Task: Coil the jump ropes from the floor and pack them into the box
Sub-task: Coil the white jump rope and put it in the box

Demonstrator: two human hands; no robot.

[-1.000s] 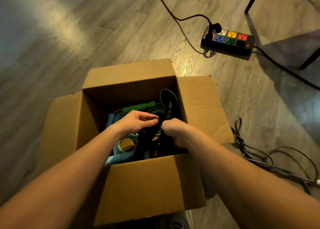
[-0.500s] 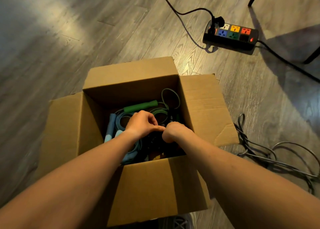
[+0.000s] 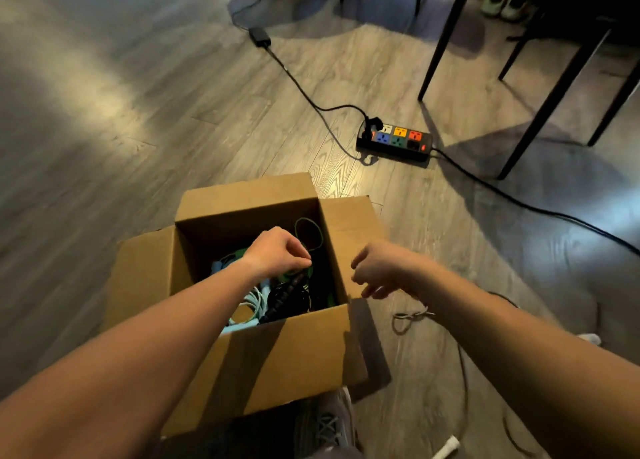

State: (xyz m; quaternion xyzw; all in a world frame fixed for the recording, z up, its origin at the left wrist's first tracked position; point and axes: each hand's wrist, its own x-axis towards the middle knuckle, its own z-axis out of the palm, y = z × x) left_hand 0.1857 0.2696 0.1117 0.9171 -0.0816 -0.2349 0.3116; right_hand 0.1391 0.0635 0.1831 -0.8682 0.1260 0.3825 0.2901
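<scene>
While ropes [image 3: 287, 295] are seen coiled in the box [image 3: 277, 354] | left hand [image 3: 277, 250] curled over them, grip cannot be told | right hand [image 3: 377, 268] loosely curled, empty, over the flap [image 3: 349, 223] | one rope [image 3: 410, 316] seen on floor [image 3: 173, 129]

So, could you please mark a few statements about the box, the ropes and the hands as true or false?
1. The box stands open with ropes inside. True.
2. Both hands are in the box. False: the left hand is over it, the right hand is out past its right wall.
3. A grey rope lies on the floor right of the box. True.
4. The power strip sits in the box. False: it lies on the floor beyond it.
</scene>
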